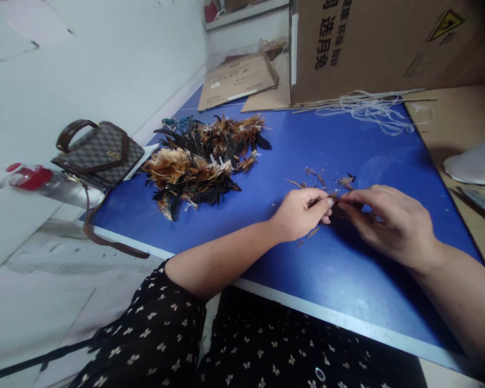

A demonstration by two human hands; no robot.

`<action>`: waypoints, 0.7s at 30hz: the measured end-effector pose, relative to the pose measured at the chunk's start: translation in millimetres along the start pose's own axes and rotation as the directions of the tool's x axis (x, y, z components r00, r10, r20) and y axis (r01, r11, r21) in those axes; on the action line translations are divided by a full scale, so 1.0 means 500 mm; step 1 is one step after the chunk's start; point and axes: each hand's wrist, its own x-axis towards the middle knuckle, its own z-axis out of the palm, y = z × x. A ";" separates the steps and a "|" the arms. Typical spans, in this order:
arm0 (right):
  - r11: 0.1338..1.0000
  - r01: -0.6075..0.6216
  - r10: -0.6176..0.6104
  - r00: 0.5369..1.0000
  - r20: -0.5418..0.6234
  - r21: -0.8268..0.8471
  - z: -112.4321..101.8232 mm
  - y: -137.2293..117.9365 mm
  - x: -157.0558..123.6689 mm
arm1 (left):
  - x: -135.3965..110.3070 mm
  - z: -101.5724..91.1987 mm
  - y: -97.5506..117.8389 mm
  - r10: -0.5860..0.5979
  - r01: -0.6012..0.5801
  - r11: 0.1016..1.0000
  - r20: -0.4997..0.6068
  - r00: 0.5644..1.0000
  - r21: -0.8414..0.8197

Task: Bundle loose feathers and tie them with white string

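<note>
My left hand (301, 213) is closed in a pinch on a small brown feather, low over the blue table (262, 237). Just to its right, my right hand (392, 221) pinches at the same spot, fingertips almost touching the left thumb. The feather is mostly hidden by the fingers. Loose feather bits (345, 182) and pale fluff lie around and beyond both hands. Further left rests a thick heap of brown and black feathers (198, 161), with white ties showing in it.
A patterned handbag (105, 151) stands at the table's left end beside a red-capped bottle (60, 186). At the back are flat cardboard (238, 78), a big cardboard box (372, 48) and tangled white string (372, 110). A white bag (477, 161) sits on the right.
</note>
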 end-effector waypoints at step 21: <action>0.972 -0.200 0.218 0.961 0.170 -0.122 0.048 0.115 -0.069 | 0.019 -0.008 -0.001 0.055 -0.075 0.991 -0.179 0.982 -0.109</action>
